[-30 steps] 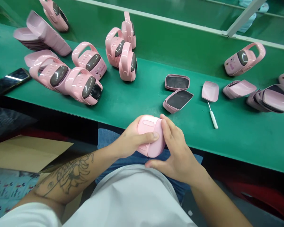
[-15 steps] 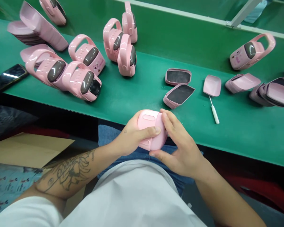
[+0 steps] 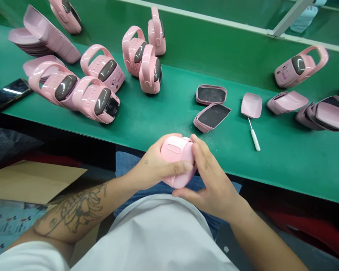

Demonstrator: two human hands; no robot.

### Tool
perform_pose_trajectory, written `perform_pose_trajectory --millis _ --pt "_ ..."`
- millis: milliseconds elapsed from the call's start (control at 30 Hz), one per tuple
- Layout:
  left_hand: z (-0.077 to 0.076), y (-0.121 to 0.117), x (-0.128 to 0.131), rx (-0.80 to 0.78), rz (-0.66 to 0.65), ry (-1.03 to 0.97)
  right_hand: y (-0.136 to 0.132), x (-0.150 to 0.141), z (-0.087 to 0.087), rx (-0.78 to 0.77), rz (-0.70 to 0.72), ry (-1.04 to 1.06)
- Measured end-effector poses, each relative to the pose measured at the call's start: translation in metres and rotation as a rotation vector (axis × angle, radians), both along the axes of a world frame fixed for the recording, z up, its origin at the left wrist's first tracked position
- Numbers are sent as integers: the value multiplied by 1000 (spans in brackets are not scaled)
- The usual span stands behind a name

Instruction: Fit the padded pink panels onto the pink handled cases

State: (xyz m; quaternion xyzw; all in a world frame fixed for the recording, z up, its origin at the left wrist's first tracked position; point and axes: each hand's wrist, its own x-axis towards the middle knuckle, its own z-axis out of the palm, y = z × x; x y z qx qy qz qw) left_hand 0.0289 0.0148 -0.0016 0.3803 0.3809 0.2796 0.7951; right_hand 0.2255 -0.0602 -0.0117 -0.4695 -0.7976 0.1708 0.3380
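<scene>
Over my lap, just off the bench's front edge, I hold a rounded pink plastic housing (image 3: pixel 172 148) with an oval slot on its upper face. My left hand (image 3: pixel 158 163) is wrapped round it, the thumb laid across its face. My right hand (image 3: pixel 211 177) grips the opposite side, fingertips at the far corner and thumb at the near edge. The underside of the housing is hidden. On the bench beyond it lie pink shells with dark inner panels (image 3: pixel 213 116) and a pink tray-shaped cover (image 3: pixel 251 105) beside a white-handled screwdriver (image 3: pixel 254 139).
Several pink handled units with dark windows (image 3: pixel 103 101) stand on the left of the green bench (image 3: pixel 164 124), near stacked pink covers (image 3: pixel 52 35) and a phone (image 3: pixel 9 94). Another handled unit (image 3: pixel 295 67) and stacked shells (image 3: pixel 327 113) are at right. Cardboard (image 3: pixel 34 180) lies below left.
The pink housing has tilted a little and come slightly closer to my body, with both hands still on it. The bench things appear slightly lower as the view shifts.
</scene>
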Motion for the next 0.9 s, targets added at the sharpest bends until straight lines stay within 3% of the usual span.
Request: perform_pose_trajectory --millis 200,467,733,900 --pt "8 -5 -2 104 56 79 1 -6 -5 129 -13 4" --pt "6 -10 -4 203 74 87 0 -8 1 223 -13 -8" --pt "-1 -8 -2 137 98 81 -1 -8 -5 107 -13 16" --pt "-8 5 3 30 81 31 11 2 -3 -77 29 0"
